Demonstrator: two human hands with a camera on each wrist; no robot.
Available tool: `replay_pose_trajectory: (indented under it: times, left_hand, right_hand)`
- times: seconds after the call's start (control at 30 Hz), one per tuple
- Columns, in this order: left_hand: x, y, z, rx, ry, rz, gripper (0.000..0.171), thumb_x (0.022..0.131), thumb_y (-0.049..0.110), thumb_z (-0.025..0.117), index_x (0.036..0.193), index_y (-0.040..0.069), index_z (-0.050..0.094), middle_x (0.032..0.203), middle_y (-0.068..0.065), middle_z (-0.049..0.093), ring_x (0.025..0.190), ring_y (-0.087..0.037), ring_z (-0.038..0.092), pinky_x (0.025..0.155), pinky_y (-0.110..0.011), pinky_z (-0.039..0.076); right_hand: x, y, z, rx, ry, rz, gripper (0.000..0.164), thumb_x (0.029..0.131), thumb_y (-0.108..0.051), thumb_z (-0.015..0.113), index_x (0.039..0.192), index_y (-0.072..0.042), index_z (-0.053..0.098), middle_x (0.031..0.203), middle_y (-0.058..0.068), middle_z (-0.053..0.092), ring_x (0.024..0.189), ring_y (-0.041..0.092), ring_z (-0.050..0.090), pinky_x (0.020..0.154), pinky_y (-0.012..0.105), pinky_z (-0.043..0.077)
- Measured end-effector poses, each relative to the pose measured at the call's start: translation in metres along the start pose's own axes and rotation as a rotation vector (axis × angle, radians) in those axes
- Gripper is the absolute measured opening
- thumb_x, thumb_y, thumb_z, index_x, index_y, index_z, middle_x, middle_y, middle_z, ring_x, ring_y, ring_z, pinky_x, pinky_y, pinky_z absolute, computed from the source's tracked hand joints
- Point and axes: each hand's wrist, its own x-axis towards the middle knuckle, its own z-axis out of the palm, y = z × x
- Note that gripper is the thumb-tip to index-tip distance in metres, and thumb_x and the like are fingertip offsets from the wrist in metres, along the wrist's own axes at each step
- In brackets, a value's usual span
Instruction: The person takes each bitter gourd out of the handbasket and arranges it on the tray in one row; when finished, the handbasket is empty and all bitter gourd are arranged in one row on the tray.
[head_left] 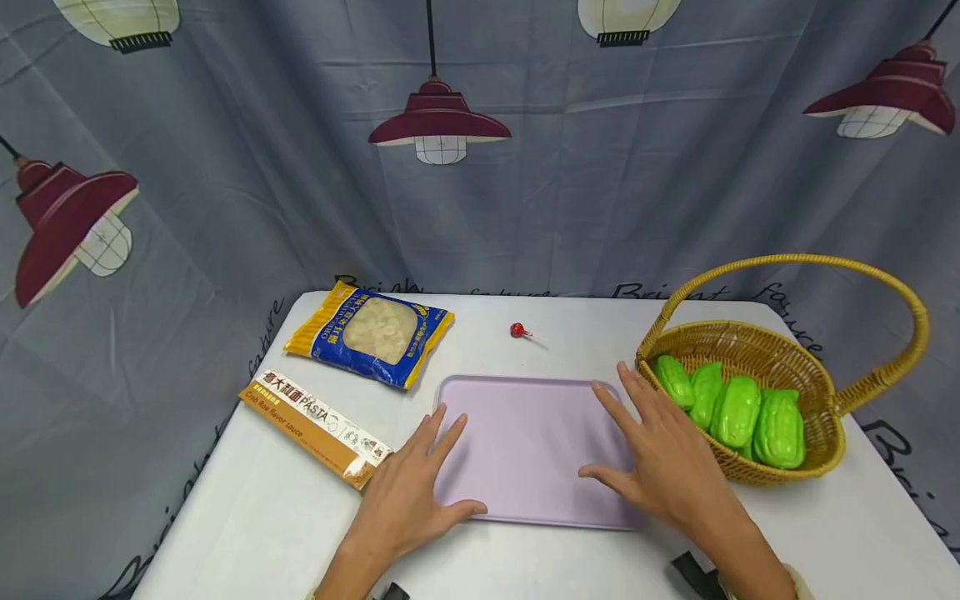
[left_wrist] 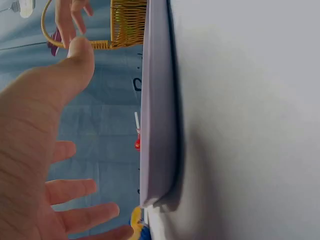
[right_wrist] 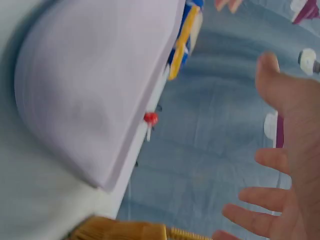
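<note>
A light purple tray (head_left: 532, 450) lies flat on the white table, with a hand over each of its sides. My left hand (head_left: 416, 487) is spread above the tray's left edge and holds nothing; in the left wrist view its fingers (left_wrist: 90, 217) are apart from the tray. My right hand (head_left: 660, 442), also spread and holding nothing, hovers over the tray's right edge, close to a wicker basket (head_left: 832, 442). Several bright green vegetable-like pieces (head_left: 738, 412) sit in the basket. Near the left fingers lies an orange and white pasta box (head_left: 318, 429).
Behind the box lies a blue and yellow food bag (head_left: 371, 333) with a clear window. A red lollipop (head_left: 519, 330) lies beyond the tray. The basket's tall arched handle (head_left: 795, 260) rises at the right. A grey curtain (head_left: 480, 217) printed with lamps hangs behind the table.
</note>
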Motion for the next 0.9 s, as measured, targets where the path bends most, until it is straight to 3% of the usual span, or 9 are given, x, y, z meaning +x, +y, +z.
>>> replay_pose_trajectory:
  times: [0.1, 0.3, 0.5, 0.57, 0.73, 0.9]
  left_hand:
    - [-0.004, -0.003, 0.003, -0.044, 0.061, 0.004, 0.105, 0.077, 0.077, 0.083, 0.162, 0.025, 0.049, 0.166, -0.011, 0.049, 0.138, -0.034, 0.062, 0.098, -0.053, 0.064]
    - [-0.014, -0.006, 0.008, -0.077, 0.084, -0.009, 0.093, 0.078, 0.068, 0.088, 0.152, 0.02, 0.061, 0.159, -0.014, 0.056, 0.126, -0.034, 0.068, 0.1, -0.05, 0.062]
    - [-0.024, -0.007, 0.012, -0.07, 0.08, -0.031, 0.087, 0.078, 0.064, 0.09, 0.148, 0.018, 0.065, 0.155, -0.013, 0.059, 0.117, -0.026, 0.068, 0.098, -0.043, 0.061]
    - [-0.026, -0.008, 0.012, -0.083, 0.06, -0.045, 0.085, 0.08, 0.063, 0.089, 0.148, 0.017, 0.065, 0.156, -0.012, 0.058, 0.121, -0.026, 0.067, 0.101, -0.043, 0.061]
    - [-0.032, -0.01, 0.009, -0.135, -0.019, -0.079, 0.081, 0.084, 0.059, 0.089, 0.148, 0.015, 0.063, 0.159, -0.01, 0.056, 0.137, -0.028, 0.061, 0.118, -0.049, 0.052]
    - [-0.036, -0.012, 0.009, -0.153, -0.064, -0.11, 0.074, 0.084, 0.053, 0.09, 0.144, 0.016, 0.065, 0.16, -0.007, 0.054, 0.142, -0.025, 0.058, 0.122, -0.047, 0.048]
  right_hand:
    - [0.005, 0.009, -0.007, 0.029, 0.041, 0.024, 0.094, 0.087, -0.059, 0.083, 0.163, -0.016, 0.048, 0.167, 0.023, 0.042, 0.141, 0.05, 0.053, 0.104, 0.07, 0.054]
    - [0.012, 0.032, -0.022, 0.041, 0.055, 0.134, 0.069, 0.096, -0.029, 0.081, 0.156, -0.011, 0.054, 0.156, 0.025, 0.053, 0.131, 0.053, 0.058, 0.093, 0.073, 0.056]
    - [0.01, 0.066, -0.032, 0.012, 0.05, 0.211, 0.065, 0.096, -0.022, 0.08, 0.153, -0.007, 0.055, 0.148, 0.03, 0.055, 0.125, 0.056, 0.057, 0.079, 0.075, 0.056]
    - [0.007, 0.076, -0.032, 0.006, 0.041, 0.234, 0.067, 0.094, -0.021, 0.081, 0.153, -0.005, 0.054, 0.147, 0.03, 0.055, 0.125, 0.056, 0.056, 0.076, 0.075, 0.056]
    - [0.006, 0.09, -0.03, 0.047, -0.01, 0.265, 0.065, 0.095, -0.019, 0.081, 0.152, -0.002, 0.054, 0.147, 0.032, 0.053, 0.128, 0.057, 0.054, 0.081, 0.077, 0.055]
    - [0.014, 0.095, -0.024, 0.116, -0.079, 0.268, 0.063, 0.099, -0.022, 0.078, 0.152, 0.001, 0.052, 0.144, 0.037, 0.052, 0.12, 0.061, 0.057, 0.085, 0.078, 0.054]
